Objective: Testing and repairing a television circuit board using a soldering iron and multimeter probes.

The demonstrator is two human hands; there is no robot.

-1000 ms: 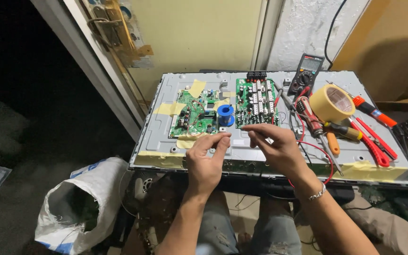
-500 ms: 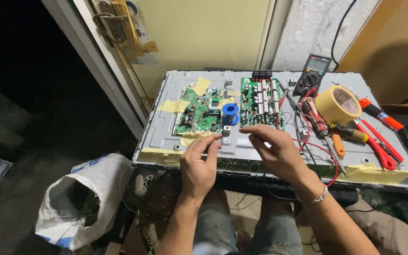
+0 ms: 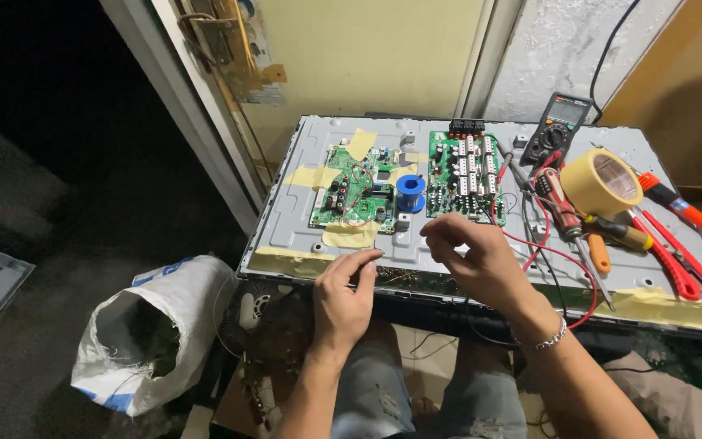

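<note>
My left hand hovers at the near edge of a grey metal back panel, thumb and forefinger pinched together. My right hand is just to its right over the panel, fingers curled inward, a bracelet on the wrist. Whatever sits between the fingertips is too small to make out. Beyond the hands lie a green circuit board, a blue spool of wire and a second green board.
On the panel's right side lie a multimeter with red and black leads, a roll of yellow tape, screwdrivers and red-handled pliers. A white sack sits on the floor at the left. A door frame stands behind.
Both hands have drawn back from the boards toward the panel's near edge, the left now at the edge itself. The view has shifted slightly.
</note>
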